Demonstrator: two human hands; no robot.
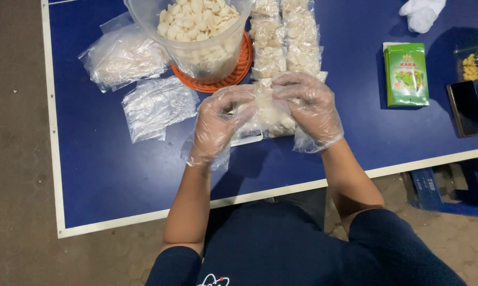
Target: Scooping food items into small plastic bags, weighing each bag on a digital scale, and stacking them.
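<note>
— While both hands are on it, can you see what that is?

— A small clear bag (pixel 268 114) of pale crackers, lying on the blue table (pixel 106 175) right in front of the person. The left hand (pixel 216 124) and right hand (pixel 309 108) are both in thin plastic gloves, close together, fingers curled down on the bag's top edge. Both look pinched on the film, one at each side of the mouth.

— How would it handle, do you think?

— Light, I'd say, and soft. The film looks thin and slick, and glove on plastic may slip. The crackers inside seem brittle, so squeezing the belly would likely crush them. The top edge, above the fill, looks the safest place to grip, and that is about where the fingers sit.

— What else is around?

— Just behind the hands, two rows of filled bags (pixel 286 39) run away up the table. Left of those stands a clear tub (pixel 196 37) heaped with the same crackers, on an orange plate (pixel 239 66). Further left lie a fuller bag (pixel 122 55) and a flatter one (pixel 157 106). Off to the right, well apart, sit a green box (pixel 406 74), a dark phone (pixel 465 108), a white cloth (pixel 422 13) and a small pouch of something yellow (pixel 469 66)

— Is the bag shut?

— I cannot tell; the fingers cover the mouth
</note>
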